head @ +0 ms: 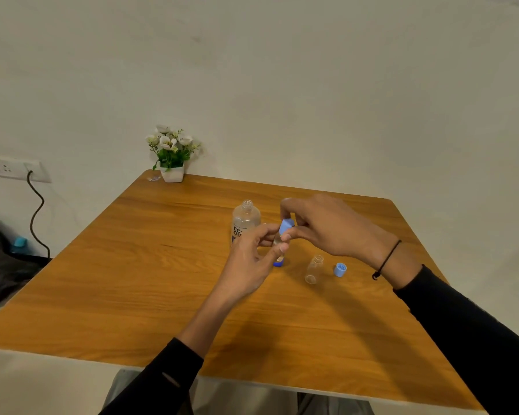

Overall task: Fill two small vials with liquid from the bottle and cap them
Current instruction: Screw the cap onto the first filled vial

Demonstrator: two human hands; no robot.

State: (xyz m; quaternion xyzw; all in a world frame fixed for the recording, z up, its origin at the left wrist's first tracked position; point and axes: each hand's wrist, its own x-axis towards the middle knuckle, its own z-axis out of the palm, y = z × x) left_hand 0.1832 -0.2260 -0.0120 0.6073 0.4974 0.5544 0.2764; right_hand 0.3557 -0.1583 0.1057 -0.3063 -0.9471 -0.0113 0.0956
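Bottle (245, 218) first, at the left of the working group: it stands upright and uncapped on the wooden table (132, 265), just behind the left hand (249, 265). That hand pinches a small vial (277, 242) between thumb and fingertips, lifted a little above the table, its long axis close to upright and leaning slightly. Directly over the vial's mouth sits a light blue cap (286, 226), pinched from above by the thumb and forefingers of the right hand (321, 226), so cap and neck lie on nearly one line; whether the threads have caught cannot be told. A dark blue thing (278, 263) shows on the table under the vial, mostly hidden. Further right, the second vial (314, 269) stands open on the table and looks empty, with its own blue cap (340, 269) lying on its side just beside it, both nearer the right hand than the left. Judging by this, the first vial is being capped and the second has yet to be filled.
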